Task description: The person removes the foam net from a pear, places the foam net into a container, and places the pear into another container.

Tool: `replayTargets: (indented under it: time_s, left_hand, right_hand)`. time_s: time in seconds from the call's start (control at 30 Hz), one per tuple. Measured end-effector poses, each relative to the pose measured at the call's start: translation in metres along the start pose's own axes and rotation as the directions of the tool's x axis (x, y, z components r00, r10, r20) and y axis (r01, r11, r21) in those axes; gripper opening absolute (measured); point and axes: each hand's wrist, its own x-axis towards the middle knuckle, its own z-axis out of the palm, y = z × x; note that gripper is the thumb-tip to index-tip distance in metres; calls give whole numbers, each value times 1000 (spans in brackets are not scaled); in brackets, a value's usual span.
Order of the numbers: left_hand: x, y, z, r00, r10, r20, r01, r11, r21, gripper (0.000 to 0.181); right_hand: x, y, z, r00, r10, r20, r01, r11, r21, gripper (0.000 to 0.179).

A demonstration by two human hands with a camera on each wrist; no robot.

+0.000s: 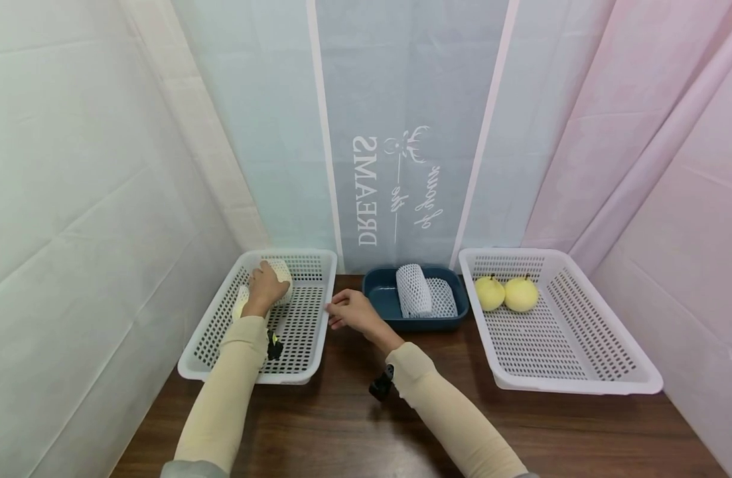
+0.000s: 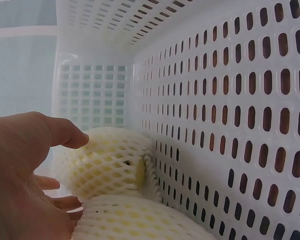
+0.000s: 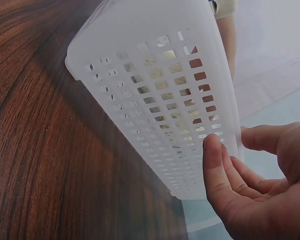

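Inside the left white plastic basket lie two pears in white foam net sleeves. My left hand is over them, its thumb touching the farther netted pear. The other fingers lie loosely along that pear's side, partly hidden by the nearer netted pear. My right hand is at the basket's right rim. In the right wrist view, thumb and fingers of the right hand stand on either side of the rim and hold it lightly.
A dark blue tray holds white foam net sleeves. At right, another white basket contains two bare yellow pears. All stand on a dark wooden table before a fabric backdrop.
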Motion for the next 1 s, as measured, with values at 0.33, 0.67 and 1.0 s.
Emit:
replayTargets:
  time_s: [0.33, 0.67, 1.0]
  left_hand:
    - [6, 1, 8, 999, 47, -26, -46, 998, 38, 89]
    - [5, 0, 8, 998, 67, -8, -67, 996, 53, 80]
    - [6, 2, 13, 998, 58, 24, -58, 998, 19, 89]
  right_hand:
    - [3, 2, 1, 1000, 25, -1, -24, 999, 48, 28]
    - [2, 2, -1, 998, 51, 28, -54, 990, 134, 32]
    - [3, 1, 0, 998, 60, 34, -65, 985, 160, 35]
